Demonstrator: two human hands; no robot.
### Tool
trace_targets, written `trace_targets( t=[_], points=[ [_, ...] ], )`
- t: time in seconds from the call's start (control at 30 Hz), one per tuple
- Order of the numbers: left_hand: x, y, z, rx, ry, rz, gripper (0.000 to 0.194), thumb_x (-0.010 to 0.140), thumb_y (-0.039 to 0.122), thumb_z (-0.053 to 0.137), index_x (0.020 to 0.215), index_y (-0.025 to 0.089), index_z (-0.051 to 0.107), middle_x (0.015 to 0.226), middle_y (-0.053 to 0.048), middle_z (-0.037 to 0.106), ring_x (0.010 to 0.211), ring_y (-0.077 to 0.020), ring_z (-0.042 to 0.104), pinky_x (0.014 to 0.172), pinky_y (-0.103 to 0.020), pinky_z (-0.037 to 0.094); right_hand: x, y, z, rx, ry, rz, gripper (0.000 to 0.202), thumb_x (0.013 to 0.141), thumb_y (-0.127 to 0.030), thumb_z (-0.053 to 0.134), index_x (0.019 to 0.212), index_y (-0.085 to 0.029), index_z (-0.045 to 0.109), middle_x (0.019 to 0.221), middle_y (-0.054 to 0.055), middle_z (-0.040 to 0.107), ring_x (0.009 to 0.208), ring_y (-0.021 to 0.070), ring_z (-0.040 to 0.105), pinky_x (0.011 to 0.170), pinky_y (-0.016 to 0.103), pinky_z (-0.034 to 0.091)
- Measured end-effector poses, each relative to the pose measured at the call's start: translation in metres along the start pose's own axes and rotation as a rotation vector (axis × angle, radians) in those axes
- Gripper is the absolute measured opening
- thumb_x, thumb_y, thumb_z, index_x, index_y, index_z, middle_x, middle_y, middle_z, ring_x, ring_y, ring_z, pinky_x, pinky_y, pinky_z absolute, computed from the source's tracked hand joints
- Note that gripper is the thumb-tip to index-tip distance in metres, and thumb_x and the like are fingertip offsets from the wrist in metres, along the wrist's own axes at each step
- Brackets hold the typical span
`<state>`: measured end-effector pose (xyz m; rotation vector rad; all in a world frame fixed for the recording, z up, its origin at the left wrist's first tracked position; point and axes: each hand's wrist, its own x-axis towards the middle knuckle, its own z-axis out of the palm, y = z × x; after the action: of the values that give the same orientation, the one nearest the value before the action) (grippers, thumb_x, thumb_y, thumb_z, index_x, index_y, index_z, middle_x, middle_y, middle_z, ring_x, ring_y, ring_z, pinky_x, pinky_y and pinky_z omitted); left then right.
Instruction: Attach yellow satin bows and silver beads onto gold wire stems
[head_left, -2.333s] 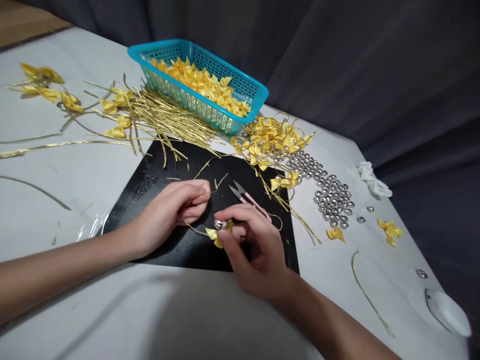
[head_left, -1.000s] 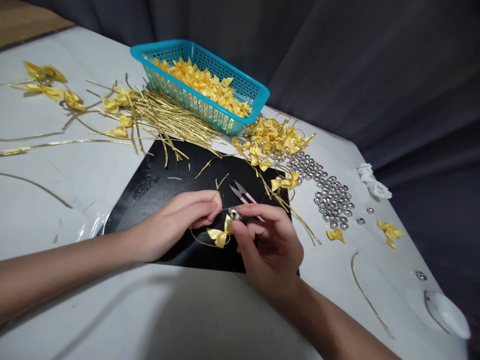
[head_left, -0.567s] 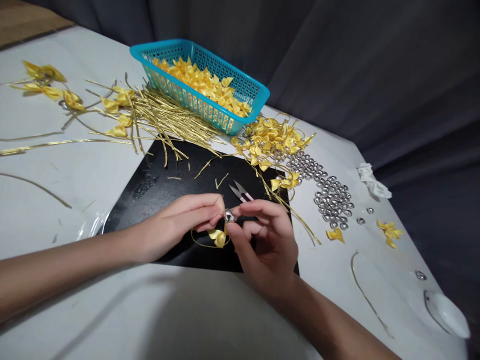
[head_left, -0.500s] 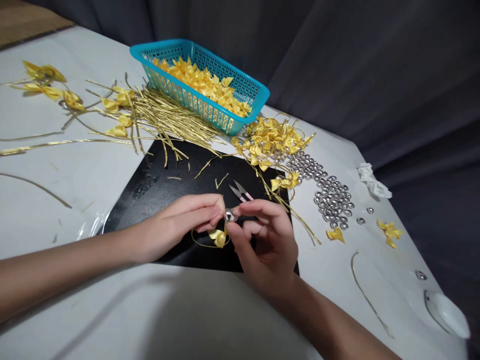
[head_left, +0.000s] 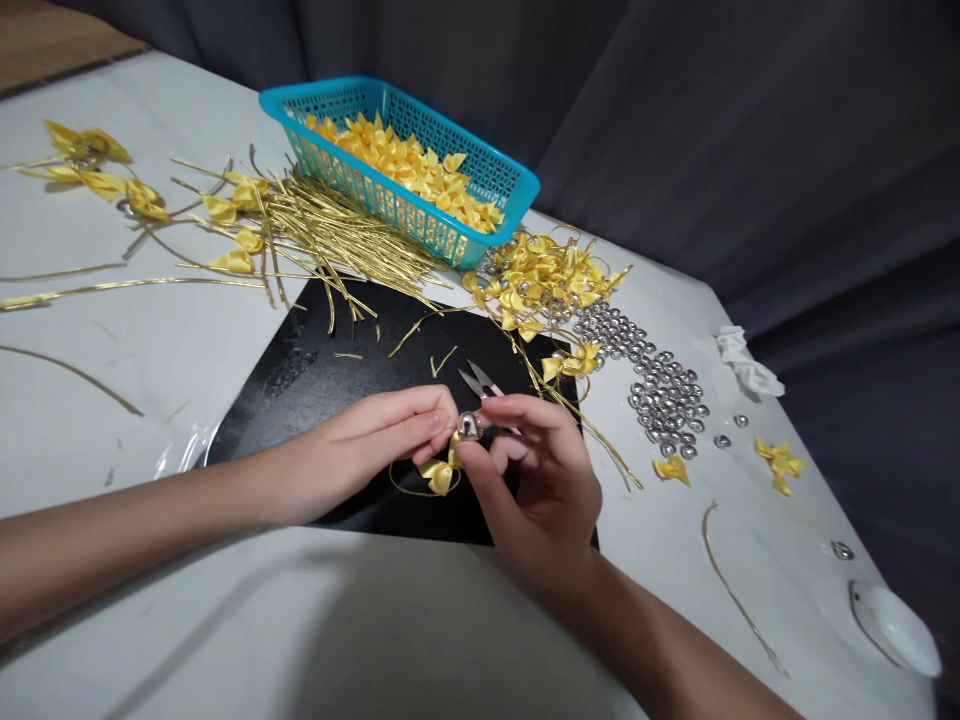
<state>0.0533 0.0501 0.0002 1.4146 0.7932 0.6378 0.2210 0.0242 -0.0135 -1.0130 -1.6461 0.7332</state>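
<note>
A small silver jingle bell (head_left: 469, 427) is pinched between the thumb and forefinger of my right hand (head_left: 544, 475). My left hand (head_left: 397, 430) is closed against the bell's left side, its fingertips pressed together on a thin gold cord (head_left: 409, 492); the gripped end is hidden. That cord curves in a loop beneath the fingers to a yellow ribbon bow (head_left: 436, 477), which hangs just below the bell. Both hands are over the black mat (head_left: 337, 375). Small thread snips (head_left: 480, 382) lie on it behind my right fingers, partly covered.
A blue basket (head_left: 517, 215) of yellow bows stands at the back, with gold cords (head_left: 345, 235) piled before it. Rightward are a heap of bows with cords (head_left: 555, 270), many silver bells (head_left: 666, 400) and a white object (head_left: 896, 625). More bows (head_left: 146, 200) lie left.
Both hands have shifted slightly right with the bell. The bell has turned a little between the fingers, and more of the ribbon beneath it shows.
</note>
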Motion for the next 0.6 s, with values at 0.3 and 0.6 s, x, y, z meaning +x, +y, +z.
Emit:
trace_targets(
  t=[0.3,0.6],
  points=[
    [-0.0017,0.0012,0.0010,0.040,0.007,0.025,0.028,0.095,0.031,0.033,0.071,0.019,0.043,0.070,0.004,0.041,0.066,-0.0116,0.038,0.062,-0.022,0.033,0.0021,-0.0010,-0.0010,-0.037,-0.020,-0.005,0.018,0.081,-0.015,0.060,0.098,-0.020,0.059,0.059,-0.006,0.052,0.038,0.0036,0.038,0.040,0.021,0.034],
    [-0.0007,0.0020,0.0003,0.087,0.009,0.023,0.028,0.095,0.031,0.031,0.072,0.019,0.042,0.070,0.004,0.041,0.066,-0.0119,0.039,0.063,-0.022,0.034,0.0023,-0.0009,-0.0013,-0.037,-0.012,-0.023,0.018,0.081,-0.015,0.059,0.097,-0.022,0.059,0.065,-0.004,0.055,0.046,0.0060,0.047,0.051,0.025,0.044]
  ],
)
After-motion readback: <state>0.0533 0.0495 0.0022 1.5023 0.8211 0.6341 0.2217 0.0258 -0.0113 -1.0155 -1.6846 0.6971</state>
